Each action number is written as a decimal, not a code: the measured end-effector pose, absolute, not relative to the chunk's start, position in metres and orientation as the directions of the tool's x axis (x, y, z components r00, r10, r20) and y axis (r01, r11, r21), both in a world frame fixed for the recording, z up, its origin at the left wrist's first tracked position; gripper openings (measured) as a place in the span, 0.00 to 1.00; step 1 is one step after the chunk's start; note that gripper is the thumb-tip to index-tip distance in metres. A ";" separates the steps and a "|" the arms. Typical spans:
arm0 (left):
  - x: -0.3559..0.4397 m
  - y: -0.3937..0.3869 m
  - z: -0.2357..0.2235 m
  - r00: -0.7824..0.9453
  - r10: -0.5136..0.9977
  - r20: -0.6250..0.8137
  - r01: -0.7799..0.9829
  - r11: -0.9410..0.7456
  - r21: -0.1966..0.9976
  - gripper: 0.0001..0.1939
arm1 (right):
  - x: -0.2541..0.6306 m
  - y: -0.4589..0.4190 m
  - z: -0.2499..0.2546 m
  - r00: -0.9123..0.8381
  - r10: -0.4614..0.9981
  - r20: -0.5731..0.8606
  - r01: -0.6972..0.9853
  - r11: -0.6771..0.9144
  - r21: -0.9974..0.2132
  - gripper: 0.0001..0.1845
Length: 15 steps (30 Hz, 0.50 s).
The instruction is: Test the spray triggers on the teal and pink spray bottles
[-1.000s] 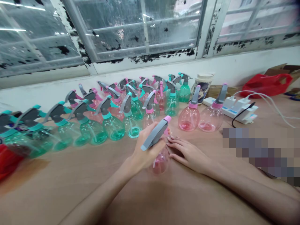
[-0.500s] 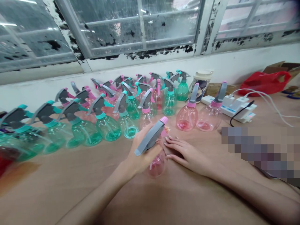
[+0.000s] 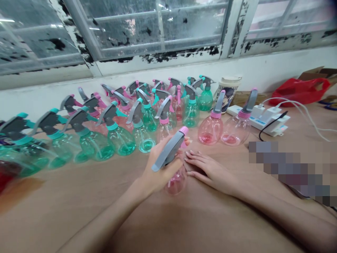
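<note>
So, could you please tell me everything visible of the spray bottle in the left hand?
The spray bottle has a rounded, clear pink body, seemingly plastic, and a grey head with a pink tip. It seems to stand on the table, the left hand around its neck; whether the right hand touches it is unclear.

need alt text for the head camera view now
The left hand grips a clear pink spray bottle around its neck; the right hand lies beside it on a wood-toned table. Behind them, rows of green and pink spray bottles stand below windows, with a cup, white power strip and red plastic bag toward the right.
</note>
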State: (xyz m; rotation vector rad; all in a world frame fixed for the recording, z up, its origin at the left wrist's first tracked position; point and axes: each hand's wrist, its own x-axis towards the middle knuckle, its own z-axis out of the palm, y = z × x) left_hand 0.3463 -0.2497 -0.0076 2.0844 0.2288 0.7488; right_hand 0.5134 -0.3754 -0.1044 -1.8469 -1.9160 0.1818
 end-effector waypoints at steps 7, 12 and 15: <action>0.346 -0.251 -0.005 0.798 0.419 0.434 -0.130 -0.583 0.802 0.12 | 0.514 -0.376 -0.105 0.021 0.969 0.244 0.904 0.086 -0.419 0.27; 0.346 -0.251 -0.004 0.784 0.430 0.448 -0.124 -0.599 0.791 0.09 | 0.515 -0.376 -0.106 0.020 0.969 0.248 0.903 0.089 -0.420 0.31; 0.346 -0.252 -0.002 0.791 0.423 0.442 -0.121 -0.600 0.791 0.07 | 0.515 -0.376 -0.107 0.028 0.965 0.262 0.896 0.092 -0.434 0.30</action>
